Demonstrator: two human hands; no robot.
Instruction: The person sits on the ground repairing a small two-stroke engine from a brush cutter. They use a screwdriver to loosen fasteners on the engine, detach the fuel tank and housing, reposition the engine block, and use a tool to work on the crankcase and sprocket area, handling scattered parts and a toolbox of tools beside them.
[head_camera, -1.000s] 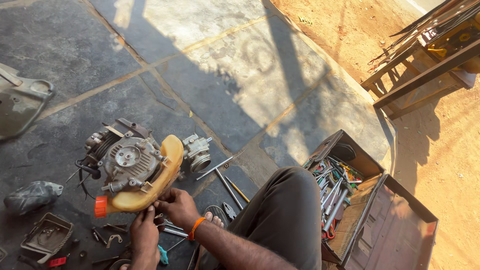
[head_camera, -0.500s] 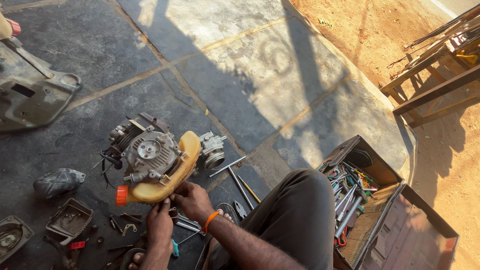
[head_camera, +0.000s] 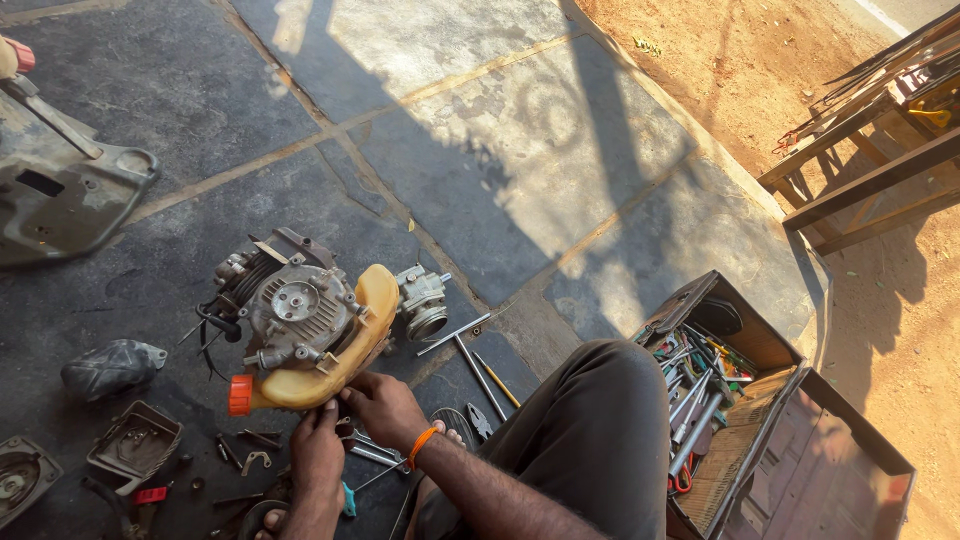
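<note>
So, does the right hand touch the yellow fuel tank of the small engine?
Touching. In the head view the right hand has its fingers against the lower edge of the yellow fuel tank, with no gap visible; the left hand meets the same edge.

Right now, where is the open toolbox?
In the head view the toolbox sits on the stone floor at lower right, just beyond the person's bent knee, full of tools.
</note>
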